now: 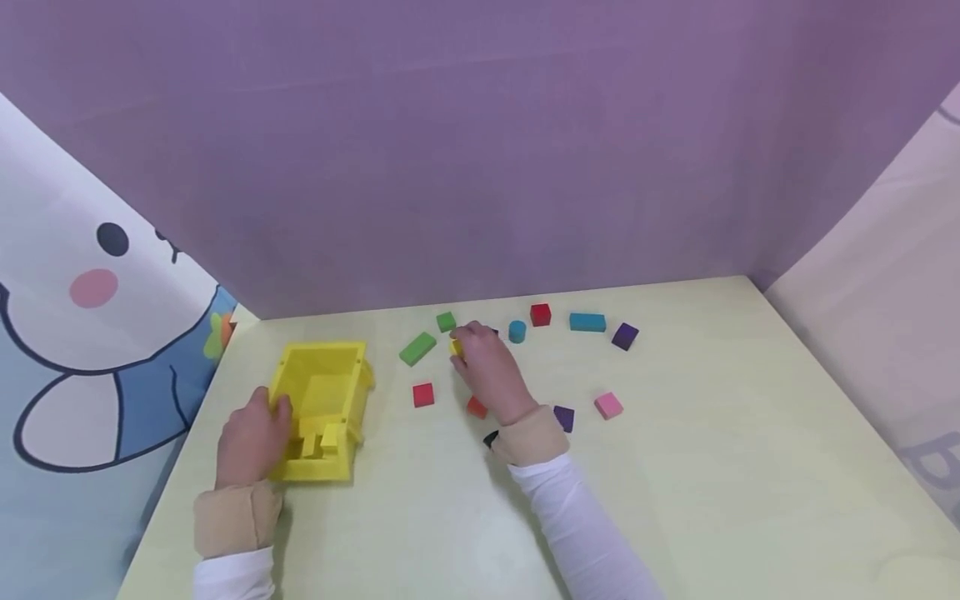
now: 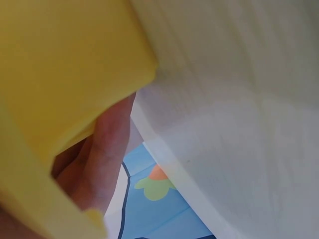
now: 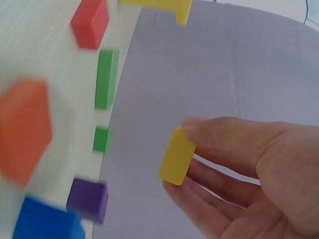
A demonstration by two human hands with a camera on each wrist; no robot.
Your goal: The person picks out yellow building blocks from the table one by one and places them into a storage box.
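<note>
My left hand (image 1: pixel 251 437) grips the left wall of a yellow plastic bin (image 1: pixel 354 417). Seen from the left wrist, fingers (image 2: pixel 109 144) curl behind the bin's wall (image 2: pixel 75 55). Inside the bin, near its front end, lie yellow blocks (image 1: pixel 330 437). Between thumb and fingertips, my right hand (image 3: pixel 234 169) pinches a small rectangular yellow block (image 3: pixel 178 157), held above the table. From the head, this hand (image 1: pixel 495 371) mostly covers the block and partly hides a dark block behind it. A red-orange block (image 1: pixel 476 407) shows just below the hand.
Loose blocks lie on the pale table: two green ones (image 1: pixel 417 349), a red square (image 1: pixel 423 394), a red cube (image 1: pixel 541 314), a blue cylinder (image 1: pixel 517 332), a blue bar (image 1: pixel 587 322), purple blocks (image 1: pixel 625 336) and a pink one (image 1: pixel 608 406). A purple cloth (image 1: pixel 480 167) stands behind.
</note>
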